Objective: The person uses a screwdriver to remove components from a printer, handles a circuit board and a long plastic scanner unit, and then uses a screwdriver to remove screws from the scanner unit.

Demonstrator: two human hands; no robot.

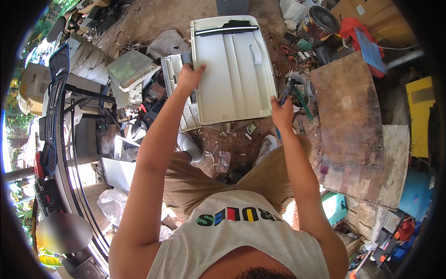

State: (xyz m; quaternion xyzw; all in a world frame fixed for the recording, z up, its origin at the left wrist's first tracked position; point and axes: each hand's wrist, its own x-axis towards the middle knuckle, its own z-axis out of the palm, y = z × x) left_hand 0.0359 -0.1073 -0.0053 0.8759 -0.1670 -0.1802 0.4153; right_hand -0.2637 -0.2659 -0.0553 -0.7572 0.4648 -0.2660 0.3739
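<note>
A large off-white plastic panel (232,69), looking like a printer or scanner cover, is tilted up in front of me. It has moulded ribs and a black strip near its far end. The fingers of my left hand (189,78) are closed round its left edge, thumb on top. At the lower right edge, my right hand (282,114) is closed on a blue-handled hand tool (284,98), whose exact kind I cannot make out. The right thumb lies against the panel's edge. Partly behind the panel, on the left, stands another white plastic housing (189,118).
Stained wooden boards (346,107) lie to the right. A clear-lidded plastic box (130,69) sits among scrap on the left. Farther back are a dark bucket (320,22) and tangled wires (290,52). Small debris (224,160) litters the dirt between my feet.
</note>
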